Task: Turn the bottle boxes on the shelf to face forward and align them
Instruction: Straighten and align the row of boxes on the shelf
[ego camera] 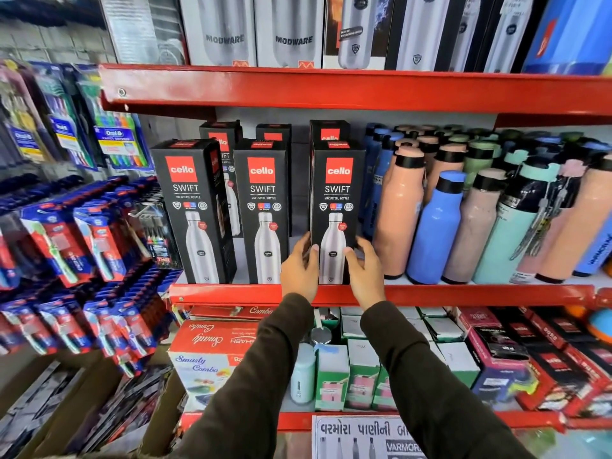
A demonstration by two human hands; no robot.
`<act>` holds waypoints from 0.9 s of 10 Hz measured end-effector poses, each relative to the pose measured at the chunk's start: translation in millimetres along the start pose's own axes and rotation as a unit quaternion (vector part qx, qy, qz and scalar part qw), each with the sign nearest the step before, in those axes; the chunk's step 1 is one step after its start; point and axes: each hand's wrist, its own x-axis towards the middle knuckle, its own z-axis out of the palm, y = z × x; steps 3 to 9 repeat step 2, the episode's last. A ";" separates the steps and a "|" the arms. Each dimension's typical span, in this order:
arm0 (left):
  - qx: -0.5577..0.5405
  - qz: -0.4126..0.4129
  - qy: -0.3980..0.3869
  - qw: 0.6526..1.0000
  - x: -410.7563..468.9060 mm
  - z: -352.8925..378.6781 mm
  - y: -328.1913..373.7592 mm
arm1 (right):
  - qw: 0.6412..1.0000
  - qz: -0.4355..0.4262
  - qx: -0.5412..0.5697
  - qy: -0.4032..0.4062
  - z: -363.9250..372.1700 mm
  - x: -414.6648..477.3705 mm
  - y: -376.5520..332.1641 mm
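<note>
Three tall black Cello Swift bottle boxes stand in a front row on the red middle shelf [231, 293]. The left box [193, 210] is turned slightly, showing its right side. The middle box [263, 210] faces forward. The right box [336, 200] also faces forward, upright at the shelf edge. My left hand [299, 266] grips its lower left edge and my right hand [362, 270] grips its lower right edge. More Cello boxes [329, 132] stand in a back row, mostly hidden.
Loose coloured bottles [437, 226] crowd the shelf just right of the held box. Modware boxes [291, 31] fill the shelf above. Toothbrush packs [99, 240] hang at the left. Small boxes [212, 356] sit on the shelf below.
</note>
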 end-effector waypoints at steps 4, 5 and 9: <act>-0.004 -0.011 -0.001 1.000 -2.0 -1.4 3.8 | 1.000 0.006 -0.002 -0.010 -0.2 -3.0 -2.9; -0.004 -0.011 -0.001 1.000 -2.0 -1.4 3.8 | 1.000 0.006 -0.002 -0.010 -0.2 -3.0 -2.9; -0.004 -0.011 -0.001 1.000 -2.0 -1.4 3.8 | 1.000 0.006 -0.002 -0.010 -0.2 -3.0 -2.9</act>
